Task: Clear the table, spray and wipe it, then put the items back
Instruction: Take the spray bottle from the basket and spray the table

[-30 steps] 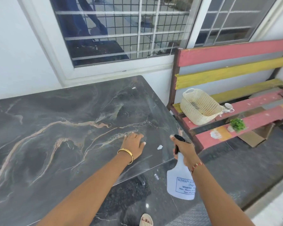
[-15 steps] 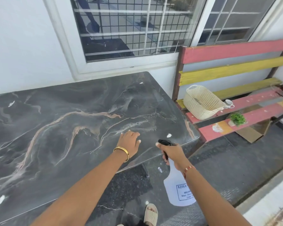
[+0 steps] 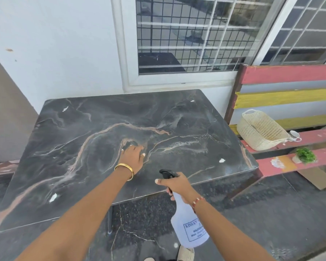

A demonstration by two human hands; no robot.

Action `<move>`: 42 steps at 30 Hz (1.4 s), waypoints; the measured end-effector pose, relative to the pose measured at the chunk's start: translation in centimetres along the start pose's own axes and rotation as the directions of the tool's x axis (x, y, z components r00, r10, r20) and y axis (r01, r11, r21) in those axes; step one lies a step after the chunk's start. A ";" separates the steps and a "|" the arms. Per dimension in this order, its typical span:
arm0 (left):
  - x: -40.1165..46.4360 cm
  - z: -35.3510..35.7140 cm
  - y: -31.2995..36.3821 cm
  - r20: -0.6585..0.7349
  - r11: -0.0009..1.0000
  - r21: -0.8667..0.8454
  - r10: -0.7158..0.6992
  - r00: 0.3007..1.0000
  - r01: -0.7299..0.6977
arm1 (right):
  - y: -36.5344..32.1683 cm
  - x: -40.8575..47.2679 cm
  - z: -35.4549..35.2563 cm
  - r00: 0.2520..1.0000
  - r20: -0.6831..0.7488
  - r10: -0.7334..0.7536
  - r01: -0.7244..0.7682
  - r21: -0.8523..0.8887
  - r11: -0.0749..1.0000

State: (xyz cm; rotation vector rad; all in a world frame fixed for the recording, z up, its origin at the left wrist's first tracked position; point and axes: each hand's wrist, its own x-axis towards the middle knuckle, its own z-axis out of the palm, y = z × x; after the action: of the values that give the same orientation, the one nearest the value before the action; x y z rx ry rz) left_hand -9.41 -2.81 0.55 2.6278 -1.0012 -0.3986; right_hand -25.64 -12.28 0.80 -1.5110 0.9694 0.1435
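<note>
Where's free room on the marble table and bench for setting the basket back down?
The marble table is bare apart from small white specks: open behind the left hand to the window-side edge, and at its left end. The right hand holds the spray bottle at the near edge. The bench is crowded: basket, cup, small plant.

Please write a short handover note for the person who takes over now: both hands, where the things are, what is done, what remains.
Left hand: flat on the table, holding nothing.
Right hand: grips the spray bottle at the table's near edge.
Basket, cup and small plant are on the bench.
Done: table cleared.
Left: spray, wipe off the white spots, return items. No cloth visible.
</note>
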 end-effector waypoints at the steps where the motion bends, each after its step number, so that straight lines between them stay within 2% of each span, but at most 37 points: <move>1: -0.1 0.1 -0.2 0.004 1.000 -0.004 0.001 1.000 -0.001 | 0.0 0.0 -0.1 1.000 0.002 -0.001 0.001 0.012 1.000; 4: -0.4 0.6 0.2 0.026 1.000 -0.008 0.014 1.000 -0.014 | 0.3 -0.2 -1.3 1.000 -0.023 -0.005 0.006 0.058 0.998; 9: 0.3 2.2 3.9 0.073 0.992 0.001 0.125 0.989 -0.125 | 1.1 -0.9 -5.4 0.980 -0.199 0.002 0.033 0.174 0.984; 16: 2.6 6.2 13.1 0.184 0.944 -0.016 0.327 0.927 -0.329 | 3.1 -1.4 -13.3 0.920 -0.390 0.044 0.096 0.333 0.938; 24: 5.6 11.2 24.7 0.281 0.903 -0.038 0.421 0.862 -0.428 | 4.7 -1.0 -24.2 0.849 -0.516 0.112 0.140 0.426 0.894; 33: 9.5 15.5 37.2 0.316 0.891 -0.061 0.444 0.838 -0.450 | 5.6 0.6 -36.5 0.821 -0.569 0.039 0.220 0.378 0.899; 42: 13.6 19.6 45.7 0.312 0.883 -0.079 0.464 0.829 -0.464 | 6.3 3.9 -45.6 0.762 -0.646 -0.051 0.320 0.306 0.897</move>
State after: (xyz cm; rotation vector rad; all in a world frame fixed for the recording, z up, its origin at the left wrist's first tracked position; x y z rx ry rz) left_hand -33.92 -48.08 -2.41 2.2429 -1.6929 -0.7167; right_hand -47.30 -53.03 3.72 -1.2656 1.2619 -0.7244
